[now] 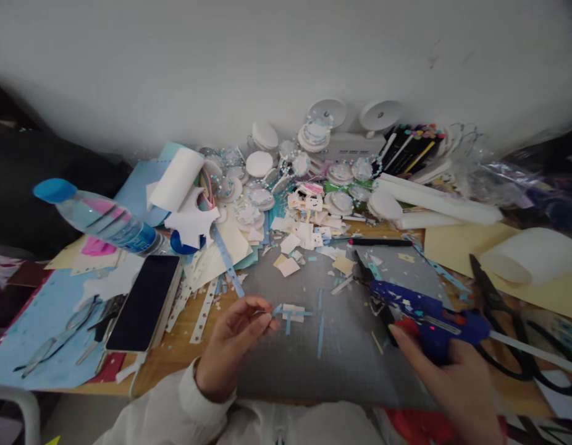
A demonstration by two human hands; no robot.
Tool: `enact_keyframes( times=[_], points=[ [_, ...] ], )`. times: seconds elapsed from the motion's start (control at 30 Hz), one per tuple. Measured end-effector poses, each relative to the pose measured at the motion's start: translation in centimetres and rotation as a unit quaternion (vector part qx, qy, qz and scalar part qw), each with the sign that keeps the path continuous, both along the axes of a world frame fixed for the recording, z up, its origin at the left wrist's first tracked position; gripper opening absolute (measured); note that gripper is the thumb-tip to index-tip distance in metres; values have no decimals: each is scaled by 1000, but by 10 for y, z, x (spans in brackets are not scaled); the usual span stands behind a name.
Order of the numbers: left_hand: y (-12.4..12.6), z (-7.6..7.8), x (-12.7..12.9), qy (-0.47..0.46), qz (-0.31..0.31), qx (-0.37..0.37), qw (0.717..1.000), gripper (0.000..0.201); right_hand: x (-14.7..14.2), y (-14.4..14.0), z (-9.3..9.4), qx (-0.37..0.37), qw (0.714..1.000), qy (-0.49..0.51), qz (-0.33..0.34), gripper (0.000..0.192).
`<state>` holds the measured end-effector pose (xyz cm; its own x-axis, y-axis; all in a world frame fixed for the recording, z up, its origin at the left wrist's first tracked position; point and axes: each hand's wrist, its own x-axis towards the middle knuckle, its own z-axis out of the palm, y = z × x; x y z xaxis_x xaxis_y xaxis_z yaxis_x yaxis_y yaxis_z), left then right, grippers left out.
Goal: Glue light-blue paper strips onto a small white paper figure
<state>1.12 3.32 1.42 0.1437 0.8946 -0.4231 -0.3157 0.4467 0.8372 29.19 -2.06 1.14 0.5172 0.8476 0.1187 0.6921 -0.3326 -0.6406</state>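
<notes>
My left hand (235,337) pinches a thin blue paper strip (275,311) between thumb and fingers, just above the grey cutting mat (309,358). A small cream paper piece with blue strips (293,312) lies on the mat right beside those fingertips. My right hand (457,377) grips a blue hot glue gun (420,309), a finger on its red trigger and the nozzle pointing up-left over the mat. A white glue stick (536,352) sticks out of the gun's back end.
A black phone (144,303) lies left of the mat, with a water bottle (100,219) on its side behind it. Paper scraps (309,232), round foam discs (260,164), white rolls (531,253), black scissors (503,315) and a marker box (409,148) crowd the desk.
</notes>
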Motion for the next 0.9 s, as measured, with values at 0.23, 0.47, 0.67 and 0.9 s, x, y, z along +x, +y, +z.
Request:
enact_keyframes(
  times=[0.23,0.47,0.67,0.9],
  points=[
    [-5,0,-8,-70,-24,-58,996,28,-30,1,1,16,998,64,-19,27],
    [-9,-8,6,-67,23,-24,997,24,-38,2,2,75,989,25,129,11],
    [-16,-8,13,11,67,88,994,16,-42,-8,1,47,975,37,215,11],
    [-18,-3,15,50,48,129,989,10,-61,-20,1,-16,980,147,135,12]
  ],
)
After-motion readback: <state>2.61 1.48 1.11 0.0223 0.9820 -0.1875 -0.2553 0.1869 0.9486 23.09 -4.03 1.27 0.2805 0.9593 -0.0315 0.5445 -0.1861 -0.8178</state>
